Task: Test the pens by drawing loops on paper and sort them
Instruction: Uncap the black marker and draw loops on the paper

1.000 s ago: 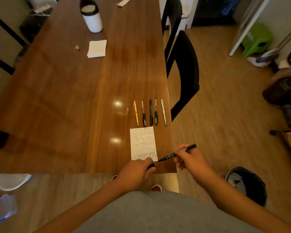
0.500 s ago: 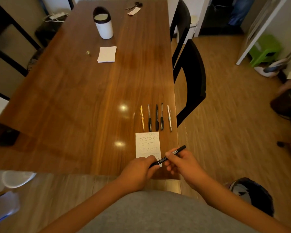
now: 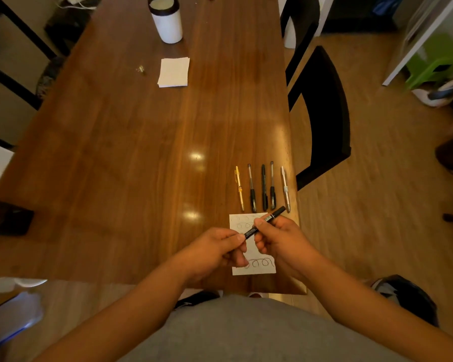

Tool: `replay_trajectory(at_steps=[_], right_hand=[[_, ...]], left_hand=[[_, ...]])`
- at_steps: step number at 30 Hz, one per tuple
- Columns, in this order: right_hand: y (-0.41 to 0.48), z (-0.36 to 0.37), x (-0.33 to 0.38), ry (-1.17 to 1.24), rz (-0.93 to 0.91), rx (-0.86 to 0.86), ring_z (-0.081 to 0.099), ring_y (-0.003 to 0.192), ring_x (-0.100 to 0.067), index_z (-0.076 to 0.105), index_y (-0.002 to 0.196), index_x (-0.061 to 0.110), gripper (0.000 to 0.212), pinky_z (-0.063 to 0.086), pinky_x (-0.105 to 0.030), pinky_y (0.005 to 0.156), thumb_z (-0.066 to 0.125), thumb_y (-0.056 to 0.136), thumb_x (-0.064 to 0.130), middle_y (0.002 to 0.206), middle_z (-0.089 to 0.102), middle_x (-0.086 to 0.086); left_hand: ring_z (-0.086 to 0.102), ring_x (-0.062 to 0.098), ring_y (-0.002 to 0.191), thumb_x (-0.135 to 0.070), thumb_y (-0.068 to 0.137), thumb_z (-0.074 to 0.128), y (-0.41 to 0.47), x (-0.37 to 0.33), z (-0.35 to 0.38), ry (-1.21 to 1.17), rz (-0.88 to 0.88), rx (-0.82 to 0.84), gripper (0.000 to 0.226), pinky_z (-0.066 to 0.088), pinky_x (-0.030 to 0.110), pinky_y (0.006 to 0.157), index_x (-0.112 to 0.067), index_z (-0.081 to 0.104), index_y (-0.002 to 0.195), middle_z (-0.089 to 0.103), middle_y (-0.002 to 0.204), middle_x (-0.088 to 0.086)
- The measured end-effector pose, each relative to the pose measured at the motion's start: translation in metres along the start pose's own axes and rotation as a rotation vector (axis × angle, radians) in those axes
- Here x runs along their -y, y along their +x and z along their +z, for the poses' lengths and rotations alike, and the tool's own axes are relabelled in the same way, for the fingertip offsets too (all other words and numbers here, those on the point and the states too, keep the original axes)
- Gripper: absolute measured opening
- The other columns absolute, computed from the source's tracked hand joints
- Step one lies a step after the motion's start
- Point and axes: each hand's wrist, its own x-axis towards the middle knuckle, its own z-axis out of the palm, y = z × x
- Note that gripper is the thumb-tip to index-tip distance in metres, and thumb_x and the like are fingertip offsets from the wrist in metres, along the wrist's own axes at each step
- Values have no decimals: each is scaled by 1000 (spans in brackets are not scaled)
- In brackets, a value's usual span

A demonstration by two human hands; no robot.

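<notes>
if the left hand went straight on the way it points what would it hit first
Most likely the right hand, which faces the left hand close across the black pen that both pinch. Their heights look alike, though one view leaves depth uncertain.

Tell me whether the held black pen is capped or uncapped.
Cannot tell: the left hand pinches one end of the slim black pen and hides it; the right hand holds its middle.

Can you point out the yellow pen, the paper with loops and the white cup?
yellow pen (image 3: 239,188), head view, middle of its barrel.
paper with loops (image 3: 268,270), head view, bare near-right corner.
white cup (image 3: 169,27), head view, its white side wall.
</notes>
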Motion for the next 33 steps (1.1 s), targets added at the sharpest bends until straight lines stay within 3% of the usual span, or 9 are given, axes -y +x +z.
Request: replay_trajectory(at_steps=[5, 9, 13, 15, 17, 23, 26, 30, 33], right_hand=[[45, 13, 17, -145, 20, -57, 60, 56, -11, 65, 96, 8, 22, 50, -24, 56, 55, 98, 28, 65, 65, -1], [93, 31, 24, -366, 16, -153, 61, 52, -7, 64, 90, 12, 26, 48, -25, 53, 54, 98, 35, 67, 67, 0], [141, 51, 25, -741, 14, -191, 67, 67, -17, 64, 83, 14, 27, 55, -33, 59, 58, 95, 37, 75, 67, -7], [158, 59, 26, -905, 21, -222, 62, 63, -15, 59, 77, 17, 30, 46, -28, 51, 59, 94, 41, 70, 62, -3], [173, 66, 28, -1010, 33, -250, 60, 62, -16, 58, 79, 16, 31, 45, -28, 50, 60, 93, 44, 71, 60, -2], [196, 74, 28, -1148, 64, -310, 64, 75, -22, 62, 92, 13, 36, 59, -40, 69, 61, 90, 50, 83, 63, -5], [199, 75, 24, -1254, 42, -331, 64, 74, -22, 65, 93, 12, 40, 59, -39, 66, 56, 92, 51, 82, 64, -6], [201, 77, 17, -1387, -29, -350, 50, 56, -16, 67, 88, 13, 46, 39, -28, 46, 46, 97, 53, 60, 46, 1], [201, 77, 14, -1416, -62, -346, 42, 51, -14, 66, 86, 13, 47, 30, -26, 42, 43, 98, 52, 55, 36, 3]], left_hand=[[69, 15, 90, -30, 102, 41, 25, -9, -28, 172, 10, -39, 28, 53, 37, 88, -15, 64, 98, 75, 87, 1], [66, 23, 89, -41, 97, 49, 44, -5, -51, 321, 15, -214, 23, 53, 46, 84, -24, 63, 103, 70, 93, -1], [61, 4, 81, -45, 94, 53, 53, 14, -86, 585, -51, -318, 16, 51, 26, 67, -34, 58, 103, 63, 91, -11], [59, 1, 79, -45, 94, 53, 55, 24, -103, 729, -81, -318, 16, 47, 20, 65, -34, 57, 105, 60, 90, -14], [57, 0, 78, -46, 94, 53, 57, 31, -117, 869, -71, -307, 16, 47, 20, 65, -33, 56, 104, 58, 89, -15], [52, 2, 69, -46, 94, 51, 68, 40, -135, 1069, 28, -262, 17, 42, 22, 57, -30, 53, 90, 55, 81, -13], [51, 3, 67, -46, 94, 50, 73, 41, -136, 1108, 51, -263, 18, 37, 21, 54, -31, 49, 84, 53, 78, -12], [52, 6, 67, -47, 94, 49, 75, 41, -137, 1137, 65, -285, 20, 40, 26, 56, -30, 49, 82, 54, 78, -12], [51, 5, 64, -47, 94, 49, 75, 41, -135, 1131, 56, -303, 20, 37, 24, 52, -32, 48, 82, 53, 75, -13]])
